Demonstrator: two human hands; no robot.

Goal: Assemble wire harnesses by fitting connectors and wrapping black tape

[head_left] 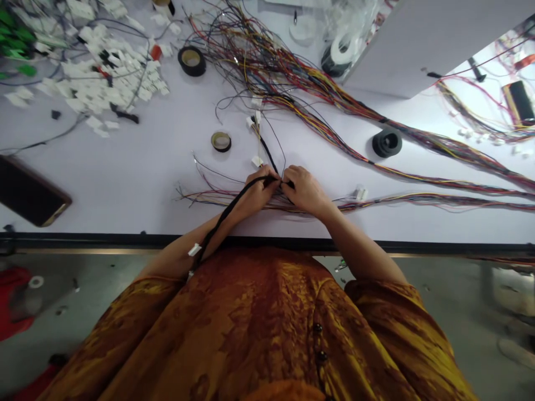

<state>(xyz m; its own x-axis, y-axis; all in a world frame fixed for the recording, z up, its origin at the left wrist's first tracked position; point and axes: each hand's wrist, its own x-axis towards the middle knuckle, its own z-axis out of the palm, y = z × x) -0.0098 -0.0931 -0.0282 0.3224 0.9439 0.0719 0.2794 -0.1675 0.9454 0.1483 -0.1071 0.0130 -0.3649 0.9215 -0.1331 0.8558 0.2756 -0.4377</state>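
Observation:
A black-wrapped wire harness (229,209) runs over my left forearm and up to the fingers. My left hand (261,192) is closed, pinching the harness where a branch leaves it. That black branch (267,151) stretches away to small white connectors (256,118). Close beside it, my right hand (306,189) is closed too, its thumb and finger pressed together at the same junction. Something small and dark shows under those fingertips, too hidden to name. Beneath both hands passes a bundle of loose coloured wires (397,199).
Long wire bundles (317,75) cross the table's back and right. Tape rolls (192,60) stand about, including a small one (221,141) and a black one (387,143). White connectors (121,72) are heaped back left; a phone (31,192) lies by the front edge.

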